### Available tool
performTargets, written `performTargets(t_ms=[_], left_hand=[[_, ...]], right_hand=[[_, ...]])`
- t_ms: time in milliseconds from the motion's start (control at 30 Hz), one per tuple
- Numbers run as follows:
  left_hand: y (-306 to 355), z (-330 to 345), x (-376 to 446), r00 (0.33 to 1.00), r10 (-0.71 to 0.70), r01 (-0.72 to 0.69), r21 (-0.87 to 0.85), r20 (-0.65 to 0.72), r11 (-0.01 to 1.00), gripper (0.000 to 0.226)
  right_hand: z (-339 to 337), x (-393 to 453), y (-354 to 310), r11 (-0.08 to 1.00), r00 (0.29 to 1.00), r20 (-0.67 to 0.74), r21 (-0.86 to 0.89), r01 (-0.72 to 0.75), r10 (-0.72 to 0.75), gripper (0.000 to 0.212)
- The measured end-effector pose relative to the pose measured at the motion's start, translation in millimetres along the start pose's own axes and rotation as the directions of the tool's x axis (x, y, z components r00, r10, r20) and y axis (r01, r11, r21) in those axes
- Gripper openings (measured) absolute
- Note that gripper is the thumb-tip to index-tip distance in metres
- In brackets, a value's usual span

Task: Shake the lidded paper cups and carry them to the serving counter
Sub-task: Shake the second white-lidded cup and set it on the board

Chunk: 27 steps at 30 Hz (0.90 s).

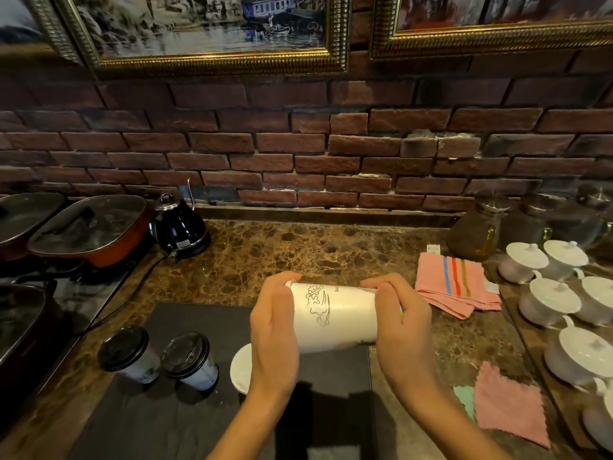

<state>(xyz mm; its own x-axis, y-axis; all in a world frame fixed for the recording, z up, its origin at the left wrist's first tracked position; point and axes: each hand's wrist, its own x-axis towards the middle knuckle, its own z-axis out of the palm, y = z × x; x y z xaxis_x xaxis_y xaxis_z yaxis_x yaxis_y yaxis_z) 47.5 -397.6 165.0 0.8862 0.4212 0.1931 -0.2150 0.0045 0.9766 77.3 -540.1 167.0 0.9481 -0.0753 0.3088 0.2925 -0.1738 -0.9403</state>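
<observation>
Above surface's front middle: white printed paper cup [335,317] sideways, left hand [273,333] clamping base, right hand [403,322] capping lid end, likely against leaks while shaking. Two black-lidded paper cups [156,358] upright near front-left, waiting.

Ahead of my hands runs a dark red brick wall [298,154], mortar chipped pale in spots up to the right. Above it hang two gold-framed paintings [212,31], a harbour scene on the left one. Below me lies a brown marble countertop [298,247], warm light glinting off its veins. A black mat [185,419] sits under my wrists. Far left, a glossy black cooktop [83,293] edges the counter.
</observation>
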Motion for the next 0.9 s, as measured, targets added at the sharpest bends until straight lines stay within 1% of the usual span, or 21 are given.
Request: performTargets(t_ms=[67, 100, 133, 167, 200, 233, 267, 300, 333, 367, 400, 433, 500, 600, 667, 700, 733, 800, 833, 867, 900], left_hand=[[-4, 0, -3, 0.985, 0.168, -0.173, 0.149, 0.042, 0.974, 0.036], [-7, 0, -3, 0.974, 0.212, -0.225, 0.222, 0.080, 0.949, 0.037], [-9, -1, -2, 0.969, 0.224, -0.244, 0.260, 0.107, 0.934, 0.039], [-9, -1, -1, 0.971, 0.210, -0.234, 0.253, 0.117, 0.939, 0.039], [-8, -3, -1, 0.984, 0.150, -0.167, 0.198, 0.101, 0.966, 0.038], [-4, -2, 1, 0.997, 0.024, -0.031, 0.099, 0.067, 0.995, 0.034], [1, 0, 4, 0.987, -0.154, 0.155, -0.025, 0.045, 0.988, 0.029], [4, 2, 5, 0.944, -0.328, 0.331, -0.122, 0.048, 0.936, 0.022], [7, 4, 6, 0.891, -0.449, 0.454, -0.156, 0.071, 0.877, 0.019], [8, 5, 8, 0.863, -0.497, 0.505, -0.128, 0.087, 0.854, 0.020], [10, 6, 7, 0.864, -0.498, 0.503, -0.089, 0.081, 0.859, 0.024], [10, 7, 5, 0.885, -0.460, 0.464, -0.063, 0.069, 0.883, 0.026], [6, 7, -4, 0.948, -0.314, 0.316, -0.023, 0.057, 0.949, 0.023], [-8, 5, -16, 0.990, -0.120, 0.116, 0.061, 0.079, 0.991, 0.032], [-15, 6, -21, 0.996, -0.049, 0.042, 0.101, 0.069, 0.994, 0.034], [-16, 6, -22, 0.997, -0.043, 0.036, 0.093, 0.068, 0.995, 0.033], [-13, 7, -22, 0.996, -0.072, 0.068, 0.060, 0.061, 0.996, 0.032], [-9, 7, -18, 0.969, -0.241, 0.246, -0.104, 0.059, 0.964, 0.031], [-7, 8, -14, 0.923, -0.372, 0.385, -0.227, 0.101, 0.895, 0.031], [-3, 10, -10, 0.843, -0.501, 0.538, -0.313, 0.198, 0.782, 0.031], [2, 12, -7, 0.736, -0.597, 0.677, -0.338, 0.318, 0.654, 0.038]], right_hand=[[2, 5, 11, 0.969, 0.977, 0.011, 0.125, -0.212, 0.212, 0.030], [1, 7, 15, 0.938, 0.951, 0.019, 0.159, -0.308, 0.309, 0.030], [-1, 8, 16, 0.918, 0.931, 0.033, 0.156, -0.364, 0.364, 0.029], [-3, 6, 14, 0.925, 0.934, 0.046, 0.125, -0.358, 0.355, 0.028], [-5, 3, 11, 0.952, 0.955, 0.064, 0.080, -0.294, 0.290, 0.025], [-7, -1, 5, 0.985, 0.982, 0.083, 0.019, -0.173, 0.171, 0.022], [-10, -6, -1, 0.998, 0.995, 0.098, -0.055, -0.016, 0.022, 0.021], [-12, -9, -5, 0.980, 0.986, 0.098, -0.135, 0.146, -0.133, 0.023], [-12, -12, -5, 0.946, 0.964, 0.090, -0.192, 0.262, -0.249, 0.025], [-12, -13, -2, 0.929, 0.953, 0.069, -0.212, 0.302, -0.294, 0.026], [-12, -14, 0, 0.938, 0.957, 0.037, -0.190, 0.289, -0.288, 0.027], [-12, -15, 3, 0.955, 0.966, 0.000, -0.151, 0.254, -0.257, 0.028], [-13, -15, 4, 0.984, 0.985, -0.048, -0.073, 0.160, -0.164, 0.030], [-15, -12, 6, 0.999, 0.999, -0.037, -0.039, -0.031, 0.030, 0.030], [-16, -6, 9, 0.991, 0.992, -0.005, -0.042, -0.130, 0.130, 0.030], [-16, -4, 10, 0.987, 0.987, 0.023, -0.037, -0.159, 0.160, 0.031], [-17, -1, 8, 0.985, 0.984, 0.058, -0.037, -0.167, 0.169, 0.031], [-22, 3, -4, 0.994, 0.986, 0.129, -0.034, -0.103, 0.106, 0.033], [-25, 6, -13, 0.999, 0.986, 0.162, -0.027, -0.027, 0.031, 0.035], [-29, 9, -22, 0.997, 0.980, 0.191, -0.028, 0.070, -0.063, 0.036], [-32, 13, -29, 0.985, 0.961, 0.229, -0.035, 0.169, -0.156, 0.038]])
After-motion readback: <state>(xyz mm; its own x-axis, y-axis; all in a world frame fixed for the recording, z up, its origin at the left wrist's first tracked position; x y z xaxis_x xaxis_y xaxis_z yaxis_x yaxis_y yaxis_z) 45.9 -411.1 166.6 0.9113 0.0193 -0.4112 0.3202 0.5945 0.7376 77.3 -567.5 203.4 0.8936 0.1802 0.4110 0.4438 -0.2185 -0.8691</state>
